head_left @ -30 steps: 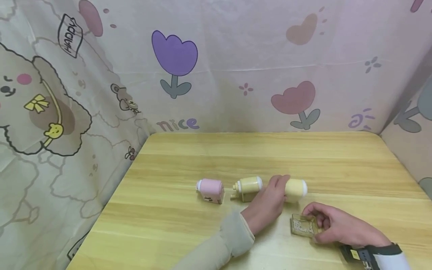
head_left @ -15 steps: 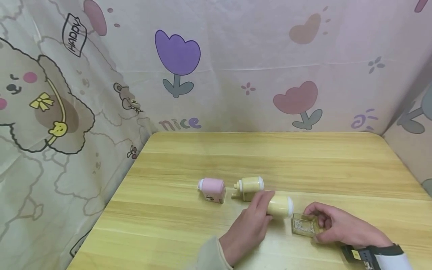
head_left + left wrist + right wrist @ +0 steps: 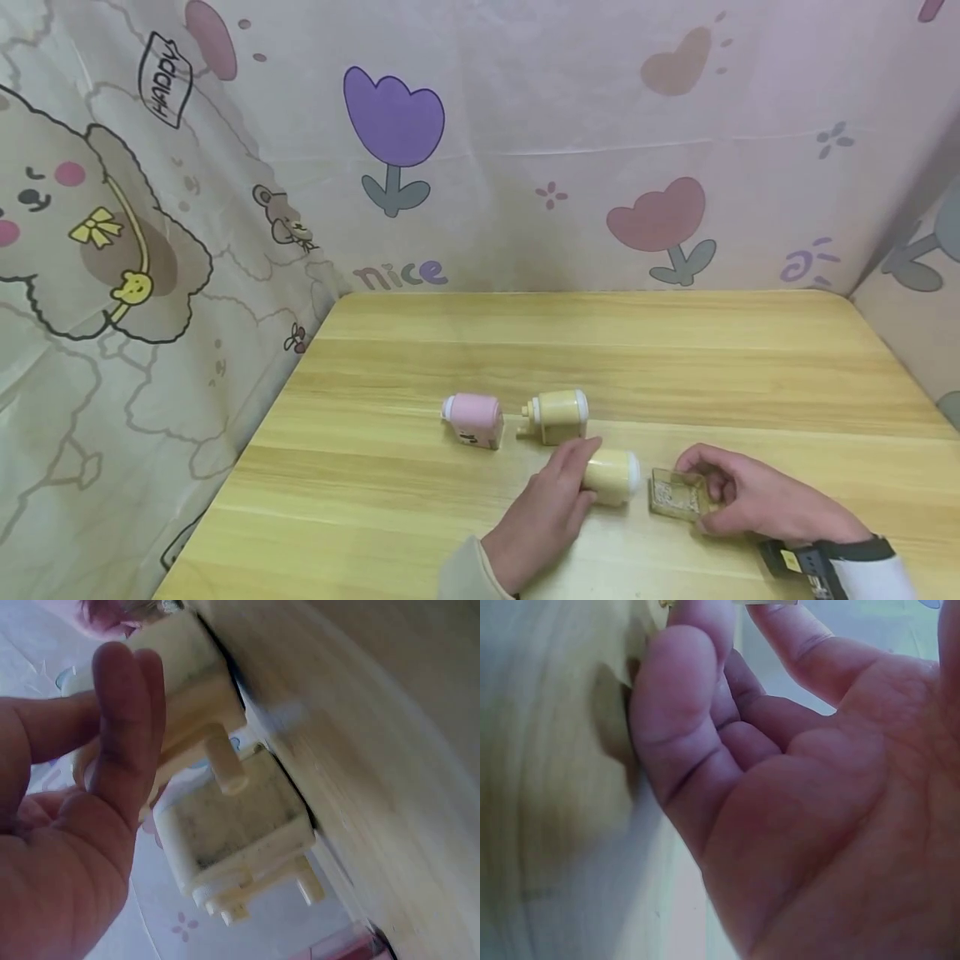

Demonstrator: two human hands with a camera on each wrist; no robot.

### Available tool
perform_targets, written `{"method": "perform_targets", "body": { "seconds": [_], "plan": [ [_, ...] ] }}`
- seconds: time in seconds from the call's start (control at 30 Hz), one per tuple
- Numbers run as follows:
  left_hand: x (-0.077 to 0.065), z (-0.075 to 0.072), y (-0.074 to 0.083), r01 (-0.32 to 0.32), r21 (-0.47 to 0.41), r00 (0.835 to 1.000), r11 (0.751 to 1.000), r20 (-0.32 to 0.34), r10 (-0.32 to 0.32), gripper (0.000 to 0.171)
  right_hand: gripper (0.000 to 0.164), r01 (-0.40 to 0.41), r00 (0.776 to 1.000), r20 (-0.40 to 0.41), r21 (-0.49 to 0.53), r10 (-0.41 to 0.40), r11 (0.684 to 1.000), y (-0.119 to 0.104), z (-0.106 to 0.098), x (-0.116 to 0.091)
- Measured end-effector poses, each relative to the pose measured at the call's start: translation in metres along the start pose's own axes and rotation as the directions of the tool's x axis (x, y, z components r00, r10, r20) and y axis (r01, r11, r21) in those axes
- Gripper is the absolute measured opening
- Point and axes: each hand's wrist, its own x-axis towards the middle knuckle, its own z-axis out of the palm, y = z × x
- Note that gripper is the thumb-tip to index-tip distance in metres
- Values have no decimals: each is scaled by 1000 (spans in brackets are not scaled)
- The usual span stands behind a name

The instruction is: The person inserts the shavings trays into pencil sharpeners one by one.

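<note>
My left hand (image 3: 542, 515) grips a yellow crank pencil sharpener (image 3: 612, 477) with a white end, on the near part of the table. In the left wrist view, a crank handle (image 3: 223, 765) juts from that sharpener, and my fingers and thumb curl over its body. My right hand (image 3: 757, 496) pinches a small see-through shavings drawer (image 3: 675, 493) by its right side; pale grey bits lie inside it. The held sharpener's white end faces the drawer, a small gap apart. In the right wrist view my right hand (image 3: 780, 772) mostly fills the picture.
Just behind my left hand stands a second yellow pencil sharpener (image 3: 561, 414), its crank towards the left. A pink sharpener (image 3: 476, 418) stands further left. The wooden table (image 3: 375, 517) ends at a printed cloth (image 3: 510, 100) at the back and sides.
My left hand has brought the yellow sharpener towards me and a little left, from beside the second one to left of the drawer. My right hand and the drawer stay put.
</note>
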Motion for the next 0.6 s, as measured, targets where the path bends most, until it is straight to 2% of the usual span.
{"method": "perform_targets", "body": {
  "seconds": [0.17,0.37,0.6],
  "plan": [
    [-3,-2,-3,51,10,998,999,28,-51,60,52,-11,1000,-7,-10,11,1000,-1,0,1],
    [-5,-4,-3,43,-11,999,999,33,-43,65,53,-22,1000,-18,-32,22,999,-1,2,1],
    [-6,-9,-3,41,26,998,999,47,-42,64,56,-31,998,-64,-75,26,997,-2,4,3]
  ]
}}
